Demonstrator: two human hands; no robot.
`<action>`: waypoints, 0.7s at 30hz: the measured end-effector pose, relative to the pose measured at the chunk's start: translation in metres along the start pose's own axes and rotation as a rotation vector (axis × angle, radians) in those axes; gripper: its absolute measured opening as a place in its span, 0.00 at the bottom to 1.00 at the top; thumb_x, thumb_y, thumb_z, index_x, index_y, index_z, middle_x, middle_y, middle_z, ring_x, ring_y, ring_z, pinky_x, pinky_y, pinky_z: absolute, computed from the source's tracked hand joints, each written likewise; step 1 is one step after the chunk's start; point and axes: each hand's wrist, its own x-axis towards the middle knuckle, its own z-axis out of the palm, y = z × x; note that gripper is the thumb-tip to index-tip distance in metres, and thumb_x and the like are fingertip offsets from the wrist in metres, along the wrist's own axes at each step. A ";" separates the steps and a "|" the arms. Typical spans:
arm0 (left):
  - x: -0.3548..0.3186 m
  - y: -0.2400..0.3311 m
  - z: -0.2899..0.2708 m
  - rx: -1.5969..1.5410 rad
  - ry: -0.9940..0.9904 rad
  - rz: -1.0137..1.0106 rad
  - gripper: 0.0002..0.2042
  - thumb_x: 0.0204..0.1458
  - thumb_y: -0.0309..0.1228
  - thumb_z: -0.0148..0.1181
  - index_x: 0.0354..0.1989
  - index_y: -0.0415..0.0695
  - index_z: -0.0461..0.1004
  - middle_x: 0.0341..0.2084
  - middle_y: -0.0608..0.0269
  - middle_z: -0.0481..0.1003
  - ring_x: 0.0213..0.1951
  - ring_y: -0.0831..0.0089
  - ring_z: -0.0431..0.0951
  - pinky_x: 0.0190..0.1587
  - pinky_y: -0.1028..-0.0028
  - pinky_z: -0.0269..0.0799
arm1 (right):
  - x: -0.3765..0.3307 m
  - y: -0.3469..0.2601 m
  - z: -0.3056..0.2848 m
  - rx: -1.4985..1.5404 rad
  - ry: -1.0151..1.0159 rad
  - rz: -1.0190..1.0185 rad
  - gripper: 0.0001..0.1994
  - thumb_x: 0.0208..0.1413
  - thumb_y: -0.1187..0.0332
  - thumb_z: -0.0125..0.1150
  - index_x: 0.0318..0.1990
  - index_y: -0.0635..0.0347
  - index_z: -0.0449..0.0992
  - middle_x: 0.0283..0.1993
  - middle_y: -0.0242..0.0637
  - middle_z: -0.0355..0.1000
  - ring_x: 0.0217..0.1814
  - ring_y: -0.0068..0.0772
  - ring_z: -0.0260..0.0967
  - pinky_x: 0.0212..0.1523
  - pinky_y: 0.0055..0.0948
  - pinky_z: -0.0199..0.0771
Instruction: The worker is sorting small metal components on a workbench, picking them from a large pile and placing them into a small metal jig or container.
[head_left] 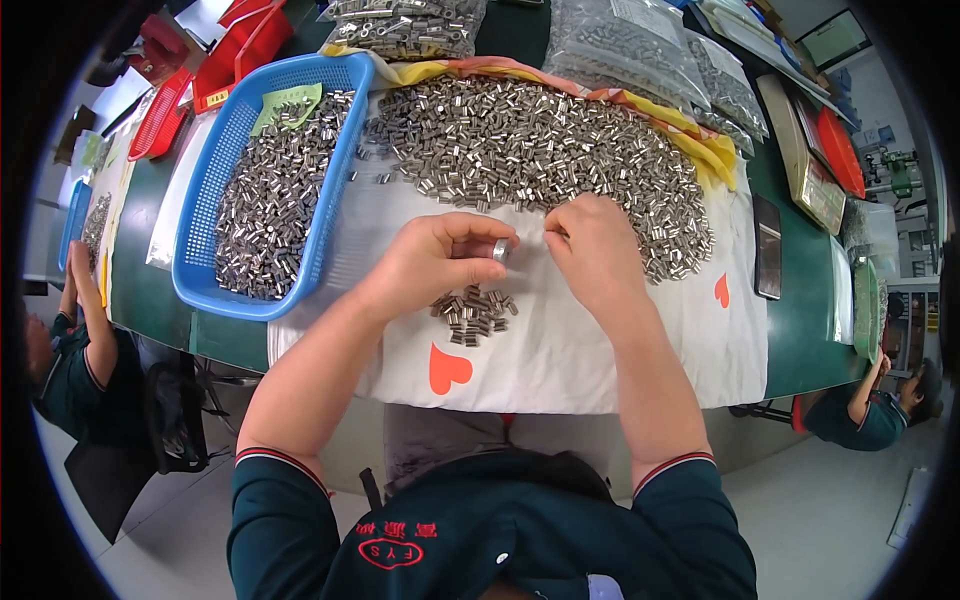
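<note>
My left hand (432,258) pinches a small silver metal ring (501,250) between thumb and fingers, above the white cloth (590,350). A short gap to its right, my right hand (600,250) has thumb and forefinger pressed together; whatever lies between them is too small or hidden to make out. Beyond both hands spreads a wide heap of short metal cylinders (520,135), reaching past the right hand's outer side. Below the left hand lies a small separate group of the same cylinders (472,318), partly covered by that hand.
A blue perforated basket (195,235) of cylinders stands at the left. Bagged metal parts (625,50) lie along the back, behind a yellow-orange cloth edge (715,155). A dark phone (767,247) rests on the right. Red baskets (160,115) and co-workers (868,415) are farther off.
</note>
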 end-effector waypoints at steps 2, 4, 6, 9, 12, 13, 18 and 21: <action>-0.001 -0.003 -0.001 -0.026 0.024 0.053 0.18 0.46 0.16 0.58 0.48 0.36 0.69 0.37 0.65 0.74 0.38 0.80 0.74 0.41 0.80 0.71 | 0.000 -0.007 -0.003 0.101 0.009 -0.026 0.03 0.43 0.73 0.60 0.27 0.61 0.75 0.30 0.36 0.71 0.35 0.36 0.68 0.38 0.33 0.68; -0.001 -0.004 0.001 -0.048 0.042 0.059 0.17 0.47 0.18 0.59 0.47 0.36 0.70 0.36 0.66 0.73 0.36 0.82 0.73 0.40 0.82 0.71 | -0.001 -0.016 -0.012 0.415 -0.063 0.078 0.04 0.44 0.74 0.60 0.29 0.61 0.76 0.29 0.35 0.71 0.33 0.31 0.69 0.36 0.29 0.69; -0.003 -0.003 0.001 -0.074 0.060 0.064 0.17 0.47 0.20 0.60 0.47 0.36 0.70 0.34 0.68 0.73 0.34 0.84 0.73 0.38 0.83 0.71 | -0.002 -0.020 -0.013 0.726 -0.144 0.183 0.04 0.44 0.75 0.61 0.30 0.62 0.76 0.29 0.33 0.72 0.31 0.26 0.69 0.35 0.25 0.69; -0.002 0.000 0.002 -0.049 0.090 0.074 0.17 0.47 0.20 0.60 0.48 0.35 0.70 0.33 0.68 0.73 0.34 0.84 0.73 0.39 0.83 0.71 | -0.004 -0.019 -0.011 0.742 -0.113 0.071 0.05 0.44 0.75 0.61 0.31 0.63 0.76 0.30 0.32 0.73 0.30 0.19 0.69 0.34 0.20 0.69; -0.001 -0.009 -0.004 -0.054 0.082 0.089 0.17 0.47 0.21 0.61 0.47 0.36 0.70 0.33 0.68 0.74 0.35 0.83 0.73 0.38 0.83 0.71 | -0.004 -0.025 -0.010 0.770 -0.157 0.069 0.04 0.45 0.74 0.58 0.29 0.64 0.74 0.29 0.35 0.72 0.31 0.28 0.71 0.32 0.24 0.72; -0.001 -0.011 -0.004 -0.047 0.079 0.089 0.17 0.47 0.21 0.61 0.47 0.36 0.70 0.32 0.68 0.74 0.35 0.83 0.73 0.37 0.83 0.70 | -0.005 -0.026 -0.009 0.724 -0.144 0.062 0.04 0.44 0.74 0.59 0.29 0.64 0.74 0.29 0.36 0.72 0.31 0.29 0.71 0.32 0.25 0.72; -0.003 -0.002 0.005 -0.008 0.118 0.041 0.16 0.46 0.21 0.61 0.46 0.36 0.71 0.32 0.67 0.74 0.34 0.84 0.73 0.35 0.84 0.70 | -0.011 -0.029 -0.003 0.340 0.020 -0.137 0.04 0.42 0.74 0.60 0.27 0.62 0.74 0.28 0.37 0.72 0.32 0.35 0.71 0.33 0.27 0.70; -0.005 0.002 0.006 0.149 0.167 -0.019 0.16 0.46 0.21 0.61 0.46 0.36 0.72 0.32 0.66 0.75 0.34 0.84 0.74 0.35 0.83 0.71 | -0.011 -0.028 -0.002 0.329 0.041 -0.131 0.04 0.43 0.74 0.60 0.28 0.62 0.74 0.28 0.36 0.72 0.31 0.36 0.71 0.33 0.29 0.69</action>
